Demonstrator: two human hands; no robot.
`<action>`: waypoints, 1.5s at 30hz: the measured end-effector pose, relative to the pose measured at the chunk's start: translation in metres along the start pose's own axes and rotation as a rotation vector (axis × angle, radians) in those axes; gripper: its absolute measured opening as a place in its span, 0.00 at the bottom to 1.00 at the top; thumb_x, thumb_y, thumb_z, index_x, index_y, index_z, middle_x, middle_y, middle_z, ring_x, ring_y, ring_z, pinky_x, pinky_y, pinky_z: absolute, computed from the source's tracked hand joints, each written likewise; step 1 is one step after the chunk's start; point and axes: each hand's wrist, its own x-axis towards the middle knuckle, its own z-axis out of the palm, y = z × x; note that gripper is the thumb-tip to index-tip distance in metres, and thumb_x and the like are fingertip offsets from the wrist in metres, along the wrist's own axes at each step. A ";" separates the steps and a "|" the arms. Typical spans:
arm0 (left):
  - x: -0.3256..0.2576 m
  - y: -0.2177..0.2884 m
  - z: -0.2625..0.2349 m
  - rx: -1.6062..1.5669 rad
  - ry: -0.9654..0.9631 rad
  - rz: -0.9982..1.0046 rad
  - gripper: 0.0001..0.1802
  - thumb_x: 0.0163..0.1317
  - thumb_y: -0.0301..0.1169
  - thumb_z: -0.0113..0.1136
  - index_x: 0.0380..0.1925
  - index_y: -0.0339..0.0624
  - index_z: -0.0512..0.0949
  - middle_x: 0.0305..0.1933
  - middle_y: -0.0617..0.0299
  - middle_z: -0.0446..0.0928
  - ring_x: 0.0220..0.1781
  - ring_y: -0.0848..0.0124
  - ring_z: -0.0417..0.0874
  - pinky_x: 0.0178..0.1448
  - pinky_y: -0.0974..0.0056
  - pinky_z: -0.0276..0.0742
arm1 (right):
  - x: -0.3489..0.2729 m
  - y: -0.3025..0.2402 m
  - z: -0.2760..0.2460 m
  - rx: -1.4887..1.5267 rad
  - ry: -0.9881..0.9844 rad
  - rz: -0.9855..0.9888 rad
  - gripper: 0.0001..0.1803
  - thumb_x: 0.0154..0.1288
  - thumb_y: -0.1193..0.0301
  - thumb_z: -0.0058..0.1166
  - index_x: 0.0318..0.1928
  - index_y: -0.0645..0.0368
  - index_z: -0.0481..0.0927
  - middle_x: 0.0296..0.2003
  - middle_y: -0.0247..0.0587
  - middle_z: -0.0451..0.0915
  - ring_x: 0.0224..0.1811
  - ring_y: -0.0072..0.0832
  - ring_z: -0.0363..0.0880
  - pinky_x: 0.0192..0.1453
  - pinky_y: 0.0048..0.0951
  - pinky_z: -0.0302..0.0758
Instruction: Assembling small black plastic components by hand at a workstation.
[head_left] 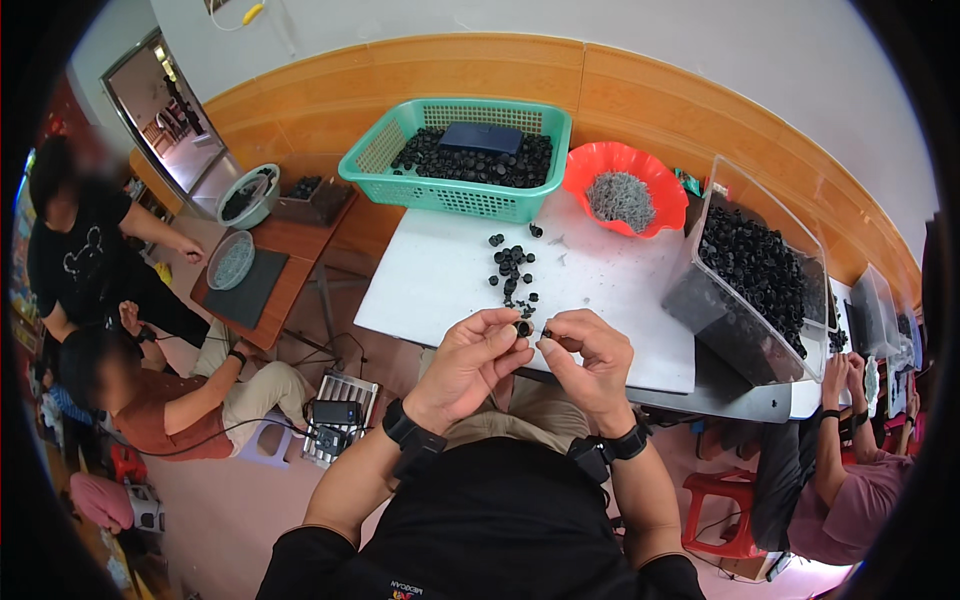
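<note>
My left hand (470,362) pinches a small round black plastic part (523,328), its hollow side showing, between thumb and fingers. Close beside it, my right hand (590,360) pinches a tiny dark piece (546,334), mostly covered by the fingertips; its kind does not show. Both hands are raised over the near edge of the white board (620,320). Just beyond the fingers lies a loose group of small black plastic parts (512,260), with tinier black bits (520,305) at its near end.
Behind the board stand a green basket (455,204) of black parts with a dark blue box, and a red scalloped bowl (625,226) of thin grey pieces. A clear bin (745,340) of black parts stands at right. People sit or stand on both sides.
</note>
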 end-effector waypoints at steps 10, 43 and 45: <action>-0.001 -0.001 -0.001 0.053 -0.010 -0.015 0.13 0.70 0.24 0.60 0.53 0.33 0.79 0.46 0.54 0.84 0.48 0.70 0.87 0.58 0.66 0.87 | 0.008 -0.010 0.001 -0.099 -0.068 -0.087 0.11 0.59 0.84 0.63 0.44 0.68 0.85 0.39 0.47 0.84 0.38 0.29 0.87 0.43 0.26 0.85; 0.001 -0.011 -0.002 0.171 0.042 0.025 0.13 0.69 0.22 0.61 0.52 0.34 0.80 0.48 0.53 0.84 0.46 0.68 0.88 0.57 0.65 0.86 | -0.002 0.003 -0.006 -0.036 -0.081 0.042 0.13 0.60 0.85 0.64 0.47 0.65 0.86 0.40 0.45 0.85 0.40 0.29 0.85 0.45 0.26 0.82; 0.000 -0.012 -0.001 0.172 0.032 0.023 0.12 0.69 0.22 0.61 0.52 0.34 0.80 0.48 0.54 0.84 0.46 0.68 0.88 0.57 0.65 0.86 | -0.003 0.002 -0.007 -0.044 -0.073 0.021 0.13 0.60 0.85 0.64 0.47 0.65 0.86 0.40 0.45 0.85 0.40 0.29 0.85 0.45 0.26 0.82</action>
